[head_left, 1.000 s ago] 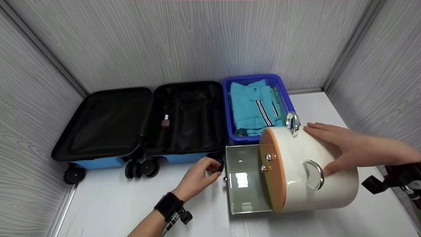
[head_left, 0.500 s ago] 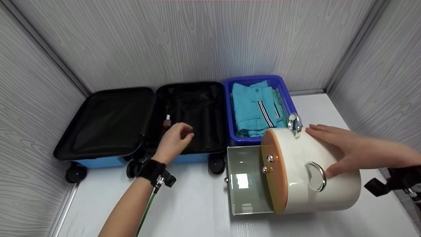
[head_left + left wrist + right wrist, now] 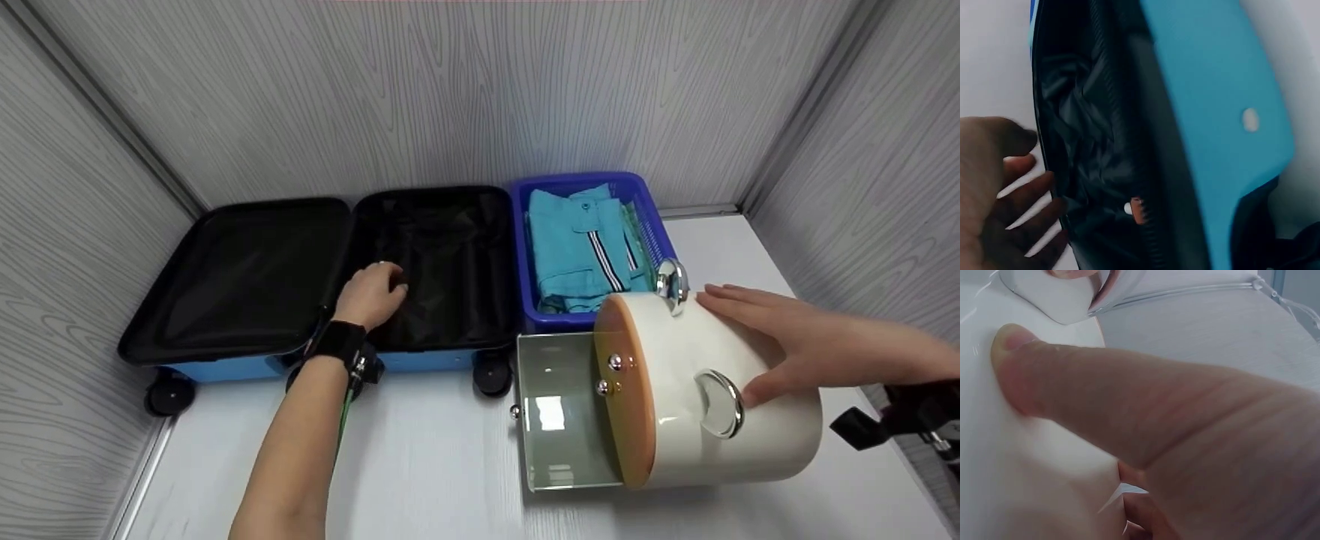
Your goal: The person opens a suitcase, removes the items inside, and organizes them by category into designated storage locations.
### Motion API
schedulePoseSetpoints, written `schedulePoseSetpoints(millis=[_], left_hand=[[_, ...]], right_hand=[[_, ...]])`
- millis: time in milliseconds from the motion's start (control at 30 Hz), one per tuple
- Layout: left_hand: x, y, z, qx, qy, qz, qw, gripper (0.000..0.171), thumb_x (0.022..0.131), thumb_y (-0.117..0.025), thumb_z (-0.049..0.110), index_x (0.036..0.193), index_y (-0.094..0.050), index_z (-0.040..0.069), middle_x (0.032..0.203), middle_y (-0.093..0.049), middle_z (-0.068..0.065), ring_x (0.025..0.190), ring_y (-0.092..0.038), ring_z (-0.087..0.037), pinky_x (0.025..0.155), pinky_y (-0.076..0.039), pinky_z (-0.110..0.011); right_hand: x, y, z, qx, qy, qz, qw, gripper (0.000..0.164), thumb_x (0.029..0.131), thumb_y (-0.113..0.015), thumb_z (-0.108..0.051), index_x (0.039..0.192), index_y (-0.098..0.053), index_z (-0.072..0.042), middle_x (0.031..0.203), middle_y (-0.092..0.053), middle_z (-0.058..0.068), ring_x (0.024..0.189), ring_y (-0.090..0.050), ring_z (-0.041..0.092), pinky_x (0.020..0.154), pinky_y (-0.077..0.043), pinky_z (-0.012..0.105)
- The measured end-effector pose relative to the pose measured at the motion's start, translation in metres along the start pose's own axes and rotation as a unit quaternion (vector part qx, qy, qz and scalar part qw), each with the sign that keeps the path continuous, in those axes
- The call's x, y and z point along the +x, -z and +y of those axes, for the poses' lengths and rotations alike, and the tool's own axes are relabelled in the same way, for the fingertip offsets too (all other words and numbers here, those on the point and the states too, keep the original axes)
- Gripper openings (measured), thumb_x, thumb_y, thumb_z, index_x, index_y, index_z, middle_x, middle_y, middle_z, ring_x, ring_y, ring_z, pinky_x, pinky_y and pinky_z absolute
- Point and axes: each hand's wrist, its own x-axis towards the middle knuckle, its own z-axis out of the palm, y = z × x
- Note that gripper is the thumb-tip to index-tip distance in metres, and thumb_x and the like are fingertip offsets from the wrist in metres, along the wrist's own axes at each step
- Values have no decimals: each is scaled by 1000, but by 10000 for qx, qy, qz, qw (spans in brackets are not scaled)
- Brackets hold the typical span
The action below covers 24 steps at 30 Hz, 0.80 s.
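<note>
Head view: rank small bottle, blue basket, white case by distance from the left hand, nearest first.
1. Small bottle: by the left hand, in the open suitcase, mostly hidden in head view.
2. Blue basket: to its right, behind.
3. White case: far right, under the right hand.

Both arms are bare, no sleeves at all. Strapped just behind the left hand (image 3: 371, 294) is a broad black wristband (image 3: 337, 341) with a small black camera mount (image 3: 364, 368) clipped under it, and a thin green cable (image 3: 343, 420) trails along the forearm. Behind the right hand (image 3: 806, 341), a black angular bracket (image 3: 896, 416) juts out.
</note>
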Motion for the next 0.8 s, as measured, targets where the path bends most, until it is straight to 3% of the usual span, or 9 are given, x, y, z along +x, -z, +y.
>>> schedulePoseSetpoints(millis=[200, 433, 567, 800], left_hand=[[16, 6, -12, -247, 457, -803, 9954, 52, 111, -38, 25, 154, -39, -3, 153, -43, -27, 136, -45, -43, 112, -37, -56], [27, 2, -17, -576, 945, -2038, 9727, 66, 110, -16, 36, 162, -13, -4, 167, -11, -26, 153, -12, -42, 124, -14, -50], [32, -1, -16, -839, 1273, -2299, 9612, 72, 109, -13, 49, 164, -9, 2, 169, -5, -23, 154, -7, -42, 124, -11, -53], [44, -7, -17, -523, 1260, -2594, 9561, 78, 108, -12, 54, 163, -7, -1, 168, 3, -27, 154, 2, -42, 124, -5, -55]], right_hand=[[-1, -1, -2, 34, -164, -82, 9998, 120, 68, -90, -54, 164, -26, -20, 168, -22, 10, 152, -18, 40, 111, -24, 67], [-7, -3, -7, 18, -384, -133, 9992, 118, 70, -89, -56, 164, -25, -26, 169, -21, 8, 152, -18, 41, 112, -23, 67], [-10, -4, -9, 99, -481, -142, 9987, 119, 69, -89, -58, 164, -25, -26, 168, -22, 9, 152, -17, 40, 113, -22, 68], [-13, -7, -12, 114, -363, -67, 9993, 116, 70, -89, -55, 164, -26, -28, 169, -22, 5, 153, -16, 37, 113, -22, 66]])
